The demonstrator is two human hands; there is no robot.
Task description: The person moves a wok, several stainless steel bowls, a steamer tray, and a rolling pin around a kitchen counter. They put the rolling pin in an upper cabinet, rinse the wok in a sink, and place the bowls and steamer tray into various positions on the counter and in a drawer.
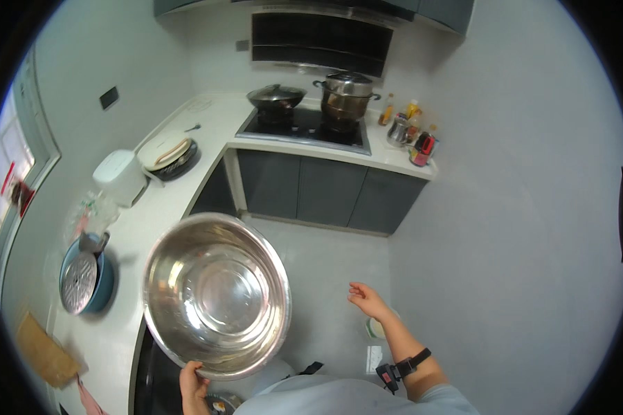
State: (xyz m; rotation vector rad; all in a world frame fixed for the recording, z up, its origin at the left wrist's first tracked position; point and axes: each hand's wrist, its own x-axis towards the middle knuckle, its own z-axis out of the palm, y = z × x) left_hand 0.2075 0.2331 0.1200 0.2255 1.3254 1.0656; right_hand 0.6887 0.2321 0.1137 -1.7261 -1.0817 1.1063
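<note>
A large stainless steel basin [223,290] is tilted towards me, its shiny inside in full view. My left hand [193,381] grips its rim at the near lower edge, with some fingers hidden behind the wall. Nothing is in the basin. To the right, apart from it, my right hand [364,298] hangs in the air over the floor, fingers loosely apart and holding nothing. Below my left hand, a metal container [231,402] is partly hidden.
The white countertop [122,306] bears a blue tub [101,290], a white appliance [120,174] and plates [168,155]. A lidded wok [276,97] and steamer pot [345,101] stand on the gas hob [303,129]. Bottles [420,148] crowd the right corner by the wall.
</note>
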